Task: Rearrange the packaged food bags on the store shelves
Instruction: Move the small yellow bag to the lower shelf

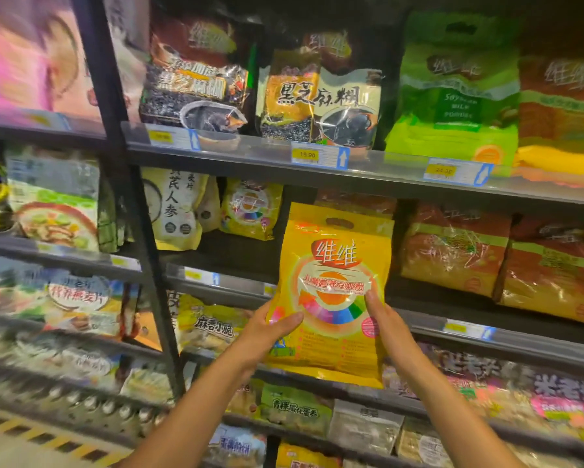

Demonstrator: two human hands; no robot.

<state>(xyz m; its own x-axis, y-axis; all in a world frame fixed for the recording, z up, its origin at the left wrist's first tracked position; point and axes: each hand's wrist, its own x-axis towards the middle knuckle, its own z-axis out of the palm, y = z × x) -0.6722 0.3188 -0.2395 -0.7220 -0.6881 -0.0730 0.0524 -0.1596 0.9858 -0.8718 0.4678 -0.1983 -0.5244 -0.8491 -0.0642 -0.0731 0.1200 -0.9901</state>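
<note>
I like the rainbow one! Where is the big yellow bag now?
In the head view's centre, the yellow bag is held upright by the left hand and right hand, before the middle shelf.

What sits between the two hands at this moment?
In the head view, the large yellow bag is held between the left hand and right hand.

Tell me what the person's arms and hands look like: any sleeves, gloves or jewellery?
Both arms are bare along the whole length in view, with no sleeves showing. The left hand and the right hand wear no gloves, and no rings, watch or bracelet can be seen on the fingers or wrists. Nothing is marked or taped on them.
</note>
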